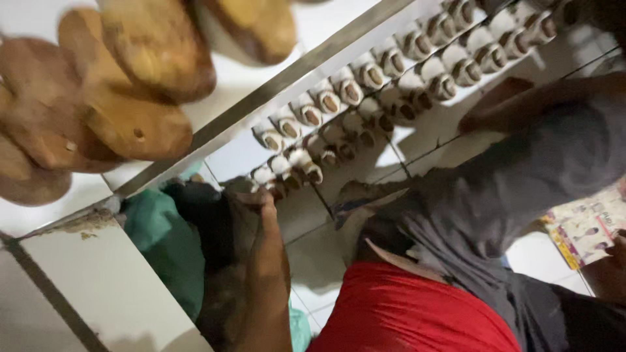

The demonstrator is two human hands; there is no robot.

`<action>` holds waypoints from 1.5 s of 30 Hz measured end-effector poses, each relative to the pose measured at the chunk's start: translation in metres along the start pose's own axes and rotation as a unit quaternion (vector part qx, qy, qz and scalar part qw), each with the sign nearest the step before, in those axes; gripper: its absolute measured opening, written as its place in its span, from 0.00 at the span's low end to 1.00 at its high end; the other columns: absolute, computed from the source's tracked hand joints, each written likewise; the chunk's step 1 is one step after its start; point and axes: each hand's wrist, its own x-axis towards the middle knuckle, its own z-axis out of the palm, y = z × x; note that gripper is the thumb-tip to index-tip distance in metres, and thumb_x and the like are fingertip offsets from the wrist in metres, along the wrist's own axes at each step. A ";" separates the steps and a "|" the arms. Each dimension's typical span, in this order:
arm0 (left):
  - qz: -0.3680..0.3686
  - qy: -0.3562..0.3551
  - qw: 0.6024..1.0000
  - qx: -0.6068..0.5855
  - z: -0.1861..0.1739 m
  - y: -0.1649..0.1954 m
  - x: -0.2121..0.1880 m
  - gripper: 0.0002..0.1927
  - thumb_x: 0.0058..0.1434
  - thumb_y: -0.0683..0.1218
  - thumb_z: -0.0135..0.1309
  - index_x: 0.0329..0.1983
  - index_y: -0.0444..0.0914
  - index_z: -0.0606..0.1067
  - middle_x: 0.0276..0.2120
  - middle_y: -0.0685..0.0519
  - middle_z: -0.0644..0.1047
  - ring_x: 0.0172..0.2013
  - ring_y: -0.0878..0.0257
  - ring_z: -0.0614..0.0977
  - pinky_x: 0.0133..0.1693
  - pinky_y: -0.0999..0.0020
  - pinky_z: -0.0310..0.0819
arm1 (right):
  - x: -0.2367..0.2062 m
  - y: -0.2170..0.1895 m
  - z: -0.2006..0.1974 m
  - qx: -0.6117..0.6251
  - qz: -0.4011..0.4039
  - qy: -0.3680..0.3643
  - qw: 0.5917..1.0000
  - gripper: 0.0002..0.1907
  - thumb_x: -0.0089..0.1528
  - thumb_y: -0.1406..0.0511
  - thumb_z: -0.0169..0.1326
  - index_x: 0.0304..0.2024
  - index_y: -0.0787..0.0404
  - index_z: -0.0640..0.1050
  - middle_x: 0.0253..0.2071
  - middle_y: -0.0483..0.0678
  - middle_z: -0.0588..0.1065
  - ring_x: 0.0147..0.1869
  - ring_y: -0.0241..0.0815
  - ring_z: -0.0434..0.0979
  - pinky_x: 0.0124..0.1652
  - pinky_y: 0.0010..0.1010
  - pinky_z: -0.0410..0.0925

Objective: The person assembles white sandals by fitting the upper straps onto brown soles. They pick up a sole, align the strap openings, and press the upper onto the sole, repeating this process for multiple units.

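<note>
The fingers (264, 195) of the left hand (259, 207) are bunched together at the near end of the rows, their tips against one small white-wrapped piece (279, 188). Blur hides whether they actually pinch it. The right hand (493, 107) lies low on the white tiled floor (313, 261), just beside the far stretch of the rows. Its fingers are too smeared to tell whether they are spread or closed, and nothing shows in its grasp.

A loose grey garment (521, 182) fills the right of the view, with red cloth (404, 313) under it at the bottom edge. At upper left, a heap of flat, round brown discs (111, 91) overlaps on a white surface (39, 215), which is bordered by a slanting metal strip (274, 88). A green bundle (163, 241) sits beside the bare left forearm, touching a dark heap (202, 208).

The rows of white-wrapped pieces with brown ends (391, 72) run diagonally across the tiles toward the upper right, packed side by side. A colourful printed sheet (587, 228) lies at the right edge.
</note>
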 end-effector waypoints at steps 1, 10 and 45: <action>0.023 0.041 0.998 0.028 -0.001 0.016 -0.008 0.36 0.61 0.38 0.58 0.71 0.31 0.58 0.67 0.37 0.65 0.66 0.46 0.67 0.64 0.57 0.61 | 0.003 -0.009 0.000 0.001 -0.003 0.001 1.000 0.22 0.72 0.61 0.54 0.64 0.69 0.76 0.45 0.60 0.81 0.46 0.46 0.80 0.46 0.36 0.71; 0.448 -0.279 0.823 -0.210 0.063 0.170 -0.211 0.29 0.66 0.37 0.53 0.70 0.31 0.62 0.63 0.38 0.70 0.51 0.49 0.74 0.51 0.62 0.70 | 0.014 -0.058 -0.043 0.131 -0.085 0.031 0.987 0.24 0.67 0.60 0.54 0.62 0.65 0.75 0.41 0.58 0.82 0.43 0.48 0.82 0.43 0.37 0.72; 0.460 0.277 0.830 0.154 -0.304 0.226 -0.117 0.32 0.62 0.55 0.56 0.69 0.45 0.69 0.70 0.28 0.56 0.70 0.29 0.54 0.66 0.26 0.42 | 0.048 -0.063 -0.037 0.131 -0.196 -0.061 0.970 0.24 0.66 0.59 0.58 0.63 0.63 0.78 0.41 0.57 0.82 0.46 0.45 0.83 0.48 0.33 0.71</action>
